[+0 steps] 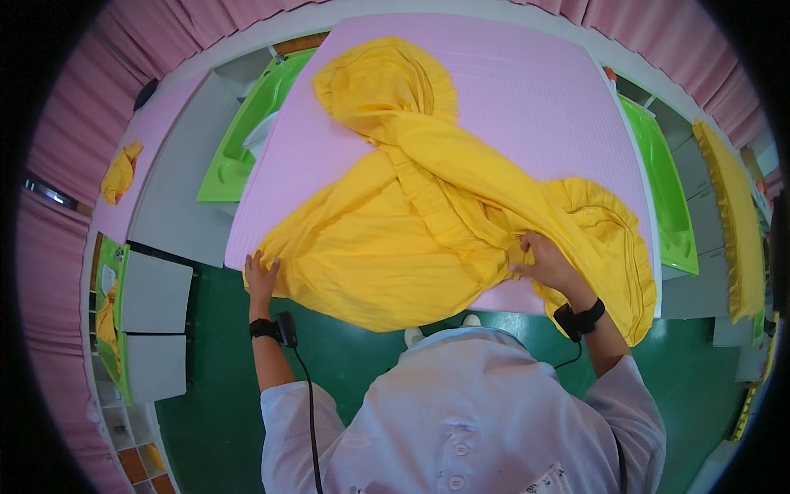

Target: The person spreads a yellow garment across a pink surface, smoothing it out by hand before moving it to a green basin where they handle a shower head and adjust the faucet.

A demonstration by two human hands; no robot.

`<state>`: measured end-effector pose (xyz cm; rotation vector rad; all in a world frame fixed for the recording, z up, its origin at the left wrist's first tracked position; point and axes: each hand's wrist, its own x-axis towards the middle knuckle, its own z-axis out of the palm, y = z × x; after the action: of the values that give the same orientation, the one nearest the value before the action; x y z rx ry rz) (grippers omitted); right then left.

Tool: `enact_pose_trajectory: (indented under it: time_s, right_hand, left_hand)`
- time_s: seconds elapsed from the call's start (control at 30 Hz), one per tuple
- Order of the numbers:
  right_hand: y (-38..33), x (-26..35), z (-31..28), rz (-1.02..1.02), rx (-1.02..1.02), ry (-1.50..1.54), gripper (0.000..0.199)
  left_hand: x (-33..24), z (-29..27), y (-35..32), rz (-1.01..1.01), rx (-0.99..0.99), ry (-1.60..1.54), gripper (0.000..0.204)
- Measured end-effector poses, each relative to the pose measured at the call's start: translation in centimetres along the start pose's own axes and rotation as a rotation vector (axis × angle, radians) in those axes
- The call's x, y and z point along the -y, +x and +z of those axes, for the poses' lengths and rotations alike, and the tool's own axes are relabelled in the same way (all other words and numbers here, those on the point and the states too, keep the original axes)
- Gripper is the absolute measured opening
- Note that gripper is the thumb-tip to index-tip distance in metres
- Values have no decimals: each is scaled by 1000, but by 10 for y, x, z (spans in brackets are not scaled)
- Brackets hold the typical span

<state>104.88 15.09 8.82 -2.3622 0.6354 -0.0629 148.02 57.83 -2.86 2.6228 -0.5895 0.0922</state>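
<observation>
A large yellow cloth cover with ruffled edges lies rumpled over the pink mattress-like pad. One ruffled end is bunched at the far side, a twisted fold runs down to the right, and the cloth hangs over the near edge. My left hand grips the cover at its left corner, fingers bent around the edge. Nearer the right, my right hand pinches a gathered part beside the ruffled seam; folds hide some of its fingertips. Each wrist wears a black strap with a small device.
Bright green moulded sink-like units flank the pad, with another green one on the right. Grey cabinets stand at the left. A yellow ruffled piece hangs at far right; a small yellow cloth lies far left. Pink curtains line the walls.
</observation>
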Motion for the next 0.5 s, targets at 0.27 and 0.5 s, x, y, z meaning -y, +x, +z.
enact_pose_trajectory:
  time_s: [0.27,0.5]
  right_hand:
    - [22,-20,18,-103,89,-349,29]
    - [-33,-84,-141,159,-384,437,20]
  left_hand:
    - [-97,-41,49,52,232,150,44]
    - [-36,-109,180,427,-30,-220,27]
